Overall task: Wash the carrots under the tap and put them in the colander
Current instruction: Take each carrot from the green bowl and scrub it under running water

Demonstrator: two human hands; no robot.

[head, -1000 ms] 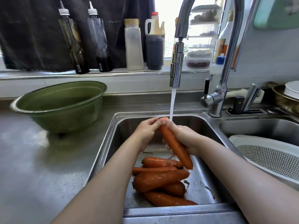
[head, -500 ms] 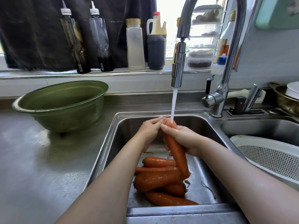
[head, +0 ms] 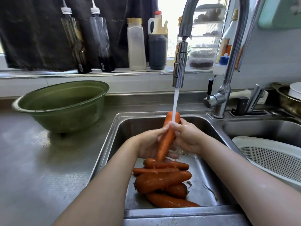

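Both forearms reach over the steel sink [head: 114,141]; left hand [head: 149,146] and right hand [head: 187,137] curl fingers round a smooth, tapered carrot [head: 166,141].

Home kitchen: double stainless-steel sink [head: 210,128] with tall chrome pull-out tap [head: 228,75], sauce and oil bottles [head: 104,39] lining the far windowsill [head: 48,74], steel table [head: 40,160] at left.

A single head-worn wide-angle view looks forward and down, close over the sink [head: 203,207], facing the far window sill [head: 114,73].
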